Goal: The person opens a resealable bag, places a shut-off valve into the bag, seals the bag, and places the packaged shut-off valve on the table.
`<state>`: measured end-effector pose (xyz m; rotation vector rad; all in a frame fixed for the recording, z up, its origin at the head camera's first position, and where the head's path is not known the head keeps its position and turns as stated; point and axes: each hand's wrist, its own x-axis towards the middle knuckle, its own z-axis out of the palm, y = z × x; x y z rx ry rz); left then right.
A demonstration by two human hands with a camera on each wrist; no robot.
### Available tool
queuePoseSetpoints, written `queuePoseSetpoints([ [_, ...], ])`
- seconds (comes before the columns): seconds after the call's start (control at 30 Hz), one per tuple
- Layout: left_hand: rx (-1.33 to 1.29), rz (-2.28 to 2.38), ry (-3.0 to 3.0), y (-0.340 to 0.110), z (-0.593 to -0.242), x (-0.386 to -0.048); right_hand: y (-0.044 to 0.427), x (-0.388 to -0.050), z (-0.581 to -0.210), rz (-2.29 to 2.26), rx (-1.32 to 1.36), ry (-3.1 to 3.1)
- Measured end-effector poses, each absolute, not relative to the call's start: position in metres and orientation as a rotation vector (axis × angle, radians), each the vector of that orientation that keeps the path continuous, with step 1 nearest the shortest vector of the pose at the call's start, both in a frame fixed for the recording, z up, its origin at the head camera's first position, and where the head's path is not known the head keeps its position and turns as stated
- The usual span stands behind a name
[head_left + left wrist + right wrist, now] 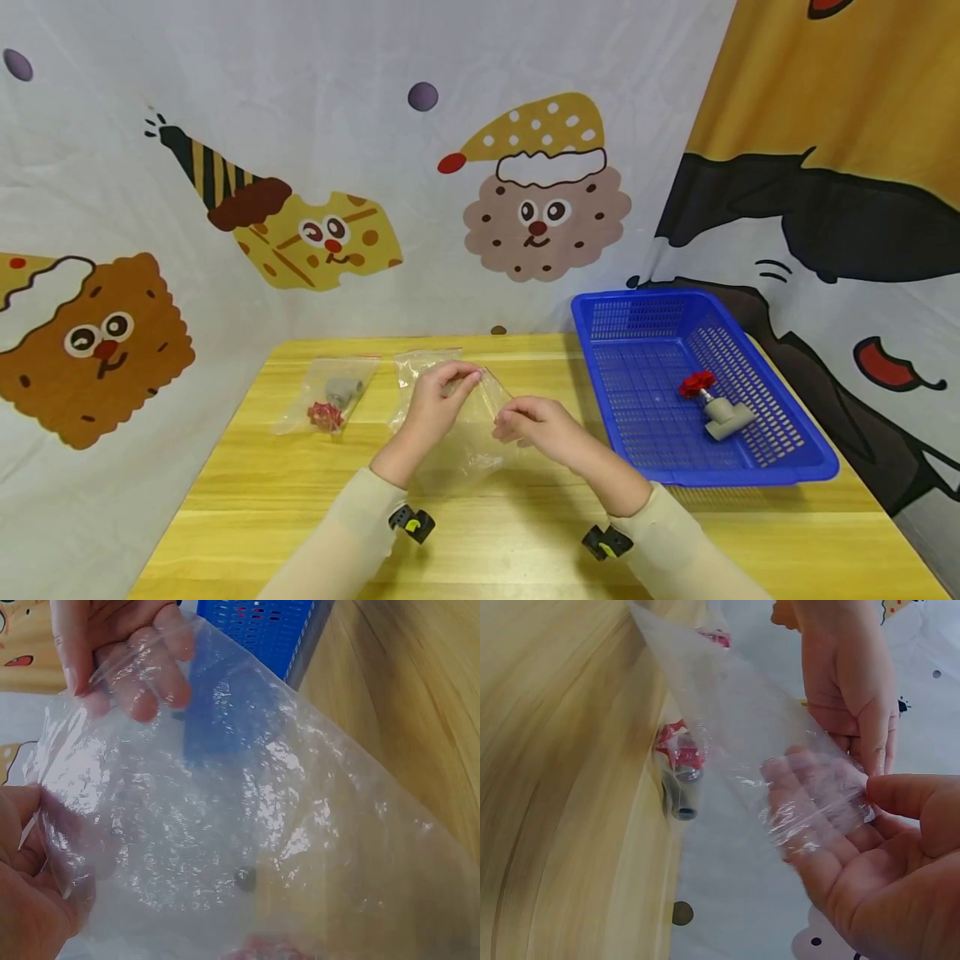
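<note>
Between the two hands is a clear plastic bag [468,454], stretched out by its top edge and hanging over the table. My left hand [433,408] pinches one upper corner with thumb and fingers. The opposite corner is pinched by my right hand [546,429]; in the right wrist view that thumb presses the film and several fingers show through it. No object can be made out inside the bag. Beyond it, the right wrist view shows a valve [681,769] with a red star-shaped handle and a grey body, and another red part [718,636] farther away.
A zip bag [348,392] holding a red-handled grey valve lies on the left of the wooden table [247,517]. Another clear bag [408,367] lies behind my left hand, partly hidden. To the right, a blue basket [630,450] contains a red-handled grey valve [722,412].
</note>
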<state>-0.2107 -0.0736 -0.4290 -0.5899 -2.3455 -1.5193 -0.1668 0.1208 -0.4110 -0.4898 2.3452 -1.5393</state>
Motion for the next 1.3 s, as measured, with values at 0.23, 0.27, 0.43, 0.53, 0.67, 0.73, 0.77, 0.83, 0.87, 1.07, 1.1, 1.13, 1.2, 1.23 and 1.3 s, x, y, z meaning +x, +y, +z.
queuePoseSetpoints([
  [0.23,-0.614,-1.523,-2.349,-0.072,-0.427,-0.208,0.124,-0.168,-0.411,-1.522,-0.532,2.324],
  [0.27,-0.611,-1.517,-2.356,-0.072,-0.427,-0.207,0.124,-0.167,-0.411,-1.525,-0.529,2.31],
  [0.43,-0.593,-1.562,-2.362,-0.074,-0.43,-0.209,0.123,-0.167,-0.413,-1.522,-0.594,2.341],
  [0.53,-0.574,-1.609,-2.355,-0.075,-0.429,-0.209,0.121,-0.166,-0.413,-1.457,-0.644,2.487],
  [0.67,-0.558,-1.64,-2.346,-0.075,-0.429,-0.208,0.119,-0.163,-0.409,-1.394,-0.635,2.652],
  [0.73,-0.56,-1.633,-2.347,-0.075,-0.429,-0.208,0.12,-0.162,-0.406,-1.401,-0.621,2.68],
  [0.77,-0.558,-1.625,-2.351,-0.075,-0.43,-0.208,0.12,-0.162,-0.404,-1.409,-0.616,2.685],
  [0.83,-0.562,-1.604,-2.36,-0.075,-0.43,-0.209,0.123,-0.162,-0.401,-1.429,-0.614,2.681],
  [0.87,-0.567,-1.598,-2.363,-0.076,-0.43,-0.209,0.125,-0.163,-0.4,-1.442,-0.616,2.677],
  [1.07,-0.587,-1.583,-2.365,-0.078,-0.43,-0.209,0.151,-0.167,-0.393,-1.506,-0.542,2.741],
  [1.1,-0.589,-1.585,-2.367,-0.079,-0.43,-0.209,0.157,-0.168,-0.392,-1.513,-0.512,2.762],
  [1.13,-0.588,-1.586,-2.372,-0.079,-0.43,-0.208,0.164,-0.169,-0.39,-1.515,-0.486,2.789],
  [1.2,-0.585,-1.596,-2.379,-0.08,-0.43,-0.208,0.181,-0.17,-0.388,-1.506,-0.437,2.837],
  [1.23,-0.58,-1.604,-2.384,-0.081,-0.429,-0.207,0.19,-0.17,-0.387,-1.488,-0.417,2.86],
  [1.3,-0.575,-1.619,-2.389,-0.082,-0.429,-0.207,0.209,-0.17,-0.385,-1.451,-0.375,2.897],
])
